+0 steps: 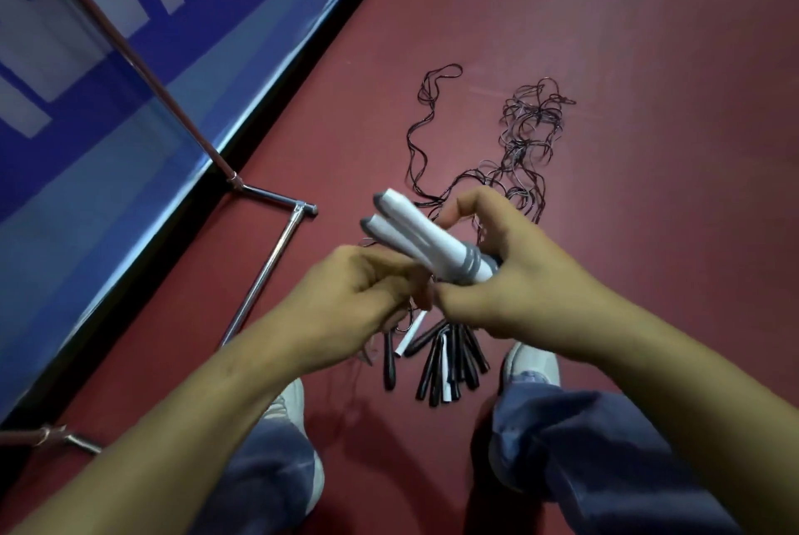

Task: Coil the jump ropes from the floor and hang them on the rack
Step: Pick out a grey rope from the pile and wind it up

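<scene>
Two white jump-rope handles with grey ends [421, 238] lie side by side in my hands, pointing up and left. My right hand [514, 275] grips their grey collars, thumb curled over the top. My left hand [359, 296] is closed just below them, pinching the thin cord near the handles. On the red floor under my hands lies a bunch of black handles and a few white ones [436, 366]. Their thin black cords [519, 141] trail away in a loose tangle beyond my hands. The metal rack [268, 270] stands at the left.
A blue and white wall panel [129, 71] with a black base strip runs diagonally along the left. The rack's chrome foot bar and slanted pole sit against it. My two shoes and jeans legs [605, 439] frame the handle pile. Red floor [648, 80] stretches to the right.
</scene>
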